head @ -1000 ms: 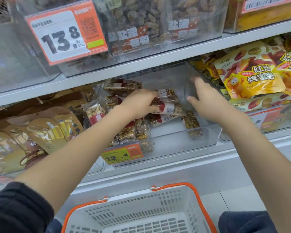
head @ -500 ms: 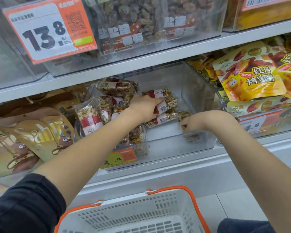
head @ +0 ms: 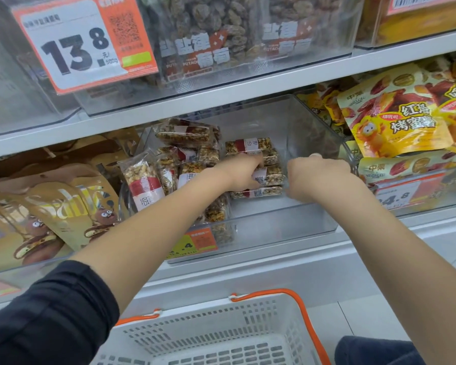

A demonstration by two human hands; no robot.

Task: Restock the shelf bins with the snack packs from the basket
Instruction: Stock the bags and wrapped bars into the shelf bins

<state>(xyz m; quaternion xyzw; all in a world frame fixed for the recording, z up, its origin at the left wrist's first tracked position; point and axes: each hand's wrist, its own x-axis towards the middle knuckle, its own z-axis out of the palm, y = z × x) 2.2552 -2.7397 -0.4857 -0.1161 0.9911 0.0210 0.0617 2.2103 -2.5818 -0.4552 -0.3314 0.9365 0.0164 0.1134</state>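
Snack packs (head: 256, 167): clear wraps, brown nutty bars, red & white labels; stacked in middle of my clear bin (head: 274, 227), more piled at its L side.
L hand (head: 237, 172): fingers curled on the stack.
R hand (head: 319, 177): by stack's R end, fingers hidden, can't tell.
Basket (head: 221, 327): white, orange rim, below shelf.

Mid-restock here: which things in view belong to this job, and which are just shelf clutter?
Job:
- nut bar packs, stacked
- clear bin holding them
- white basket below
- left hand on the stack
- right hand at the stack's right end

Not the job:
- yellow sweet potato bags
- brown cookie bags
- 13.8 price tag
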